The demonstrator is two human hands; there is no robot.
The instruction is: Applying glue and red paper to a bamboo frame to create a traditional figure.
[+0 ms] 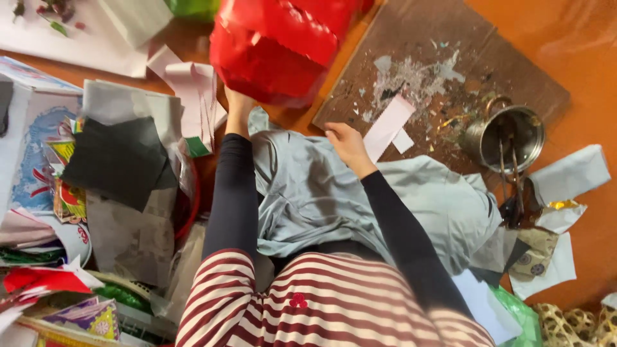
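My left hand [238,106] reaches up under a big shiny red paper object [276,45] that hangs blurred above the floor. Its fingers are hidden behind the object, which it seems to hold up. My right hand [347,144] pinches the lower end of a white paper strip [389,124] at the edge of a brown board [398,38]. A smaller white scrap [403,141] lies beside the strip. A grey-blue cloth [321,193] covers my lap beneath both arms.
The board is littered with paper scraps and dried residue. A metal tin [508,132] holding scissors stands at its right, with more scissors [514,202] below it. Stacked paper and a black sheet [116,160] fill the left. A woven basket [578,321] sits at bottom right.
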